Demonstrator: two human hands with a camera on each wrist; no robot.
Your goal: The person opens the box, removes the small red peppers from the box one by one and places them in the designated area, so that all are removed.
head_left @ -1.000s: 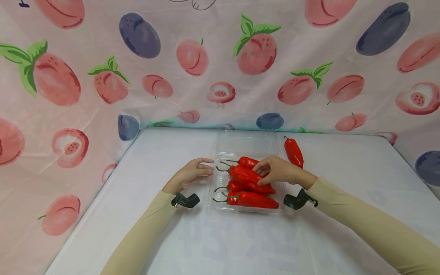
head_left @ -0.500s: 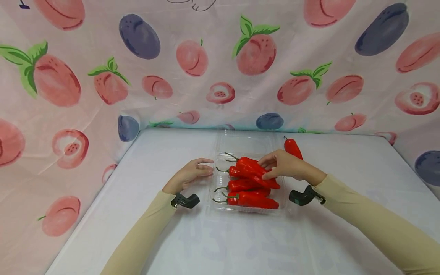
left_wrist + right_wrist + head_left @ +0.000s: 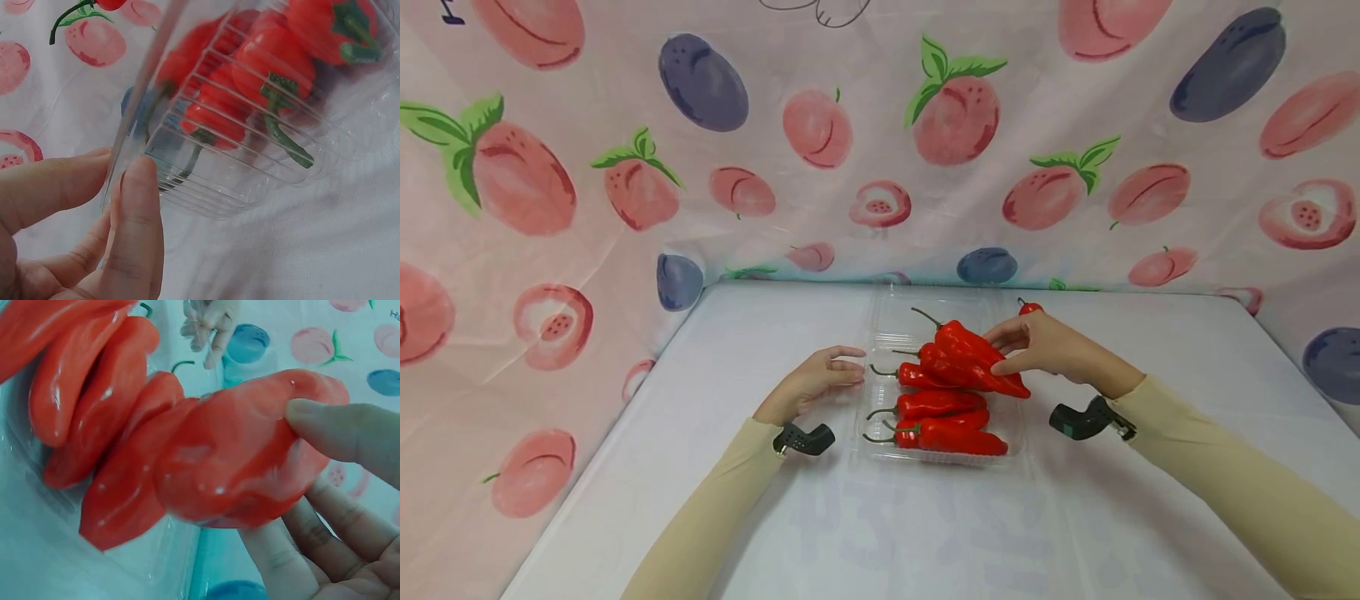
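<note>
Glossy red peppers (image 3: 958, 437) are held in a clear plastic box (image 3: 1013, 423), its left rim pinched by the left hand (image 3: 811, 383). Over it, a long red pepper (image 3: 976, 350) is pinched by the right hand (image 3: 1063, 354); a farther pepper (image 3: 1030, 307) is part-hidden.

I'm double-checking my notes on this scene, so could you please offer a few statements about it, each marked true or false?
1. The right hand holds a red pepper. True.
2. The left hand holds a stem. False: it holds the edge of the clear container.
3. The lid is closed. False: it is open, on the container's far side.
4. In the head view, part of another pepper shows beyond the right hand, outside the container. True.
5. The person's sleeves are beige. True.
</note>
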